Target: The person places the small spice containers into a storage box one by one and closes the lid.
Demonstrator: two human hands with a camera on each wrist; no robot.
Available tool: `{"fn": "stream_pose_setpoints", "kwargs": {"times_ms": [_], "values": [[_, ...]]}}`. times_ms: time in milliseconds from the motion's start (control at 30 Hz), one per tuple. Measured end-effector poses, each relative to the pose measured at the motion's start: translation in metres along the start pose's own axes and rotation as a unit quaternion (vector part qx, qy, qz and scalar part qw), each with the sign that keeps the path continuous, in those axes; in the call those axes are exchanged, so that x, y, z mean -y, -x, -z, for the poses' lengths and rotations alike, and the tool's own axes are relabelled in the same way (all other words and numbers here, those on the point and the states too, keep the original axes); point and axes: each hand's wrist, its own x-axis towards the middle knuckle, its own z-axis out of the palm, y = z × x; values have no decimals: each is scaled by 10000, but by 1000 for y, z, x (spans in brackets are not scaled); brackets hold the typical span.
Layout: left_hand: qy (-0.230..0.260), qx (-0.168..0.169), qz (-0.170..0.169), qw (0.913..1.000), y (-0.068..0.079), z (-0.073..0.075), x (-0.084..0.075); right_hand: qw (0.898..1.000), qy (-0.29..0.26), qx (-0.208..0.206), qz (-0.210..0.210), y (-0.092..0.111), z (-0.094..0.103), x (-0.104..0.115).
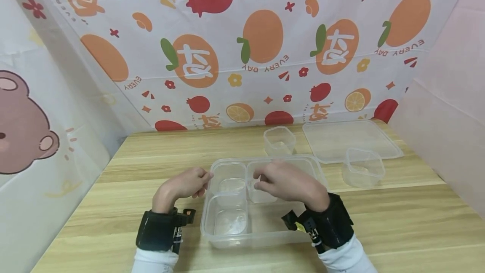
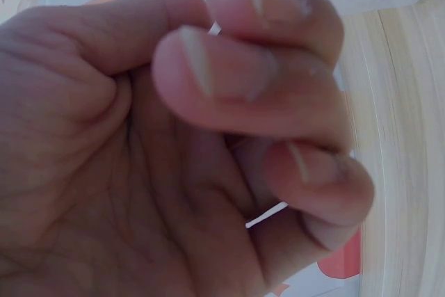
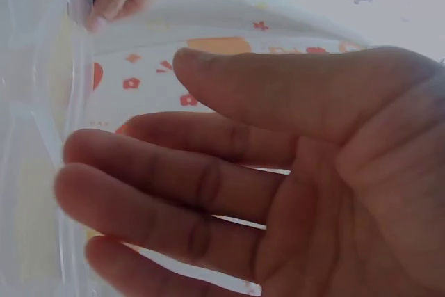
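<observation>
A large clear plastic food container (image 1: 273, 238) stands on the wooden table. Inside its left half are two small clear boxes, one at the back (image 1: 229, 185) and one in front (image 1: 229, 220). A third small box (image 1: 261, 197) sits to their right, partly hidden under my right hand (image 1: 291, 182). That hand hovers over it with the fingers loosely extended and the thumb apart; the right wrist view shows nothing in its palm. My left hand (image 1: 185, 185) pinches the large container's left rim between thumb and forefinger, the other fingers curled.
Behind the large container stands another small clear box (image 1: 279, 140). One more small box (image 1: 363, 167) is on the right, in front of a flat clear lid (image 1: 352, 138). A fruit-patterned cloth (image 1: 261, 87) hangs along the table's back edge, with cloth on both sides.
</observation>
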Motion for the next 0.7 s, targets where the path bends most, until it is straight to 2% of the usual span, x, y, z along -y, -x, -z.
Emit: {"fn": "stream_pose_setpoints", "kwargs": {"times_ms": [200, 400, 700], "values": [[11, -7, -27, 10000, 0, -1, 0, 9981, 214, -575, -67, 6, 7, -5], [11, -19, -1, 10000, 0, -1, -1, 9918, 324, -1221, -214, 14, 16, -11], [19, 15, -47, 10000, 1, 0, 0, 9862, 179, -1607, -366, 24, 27, -25]]}}
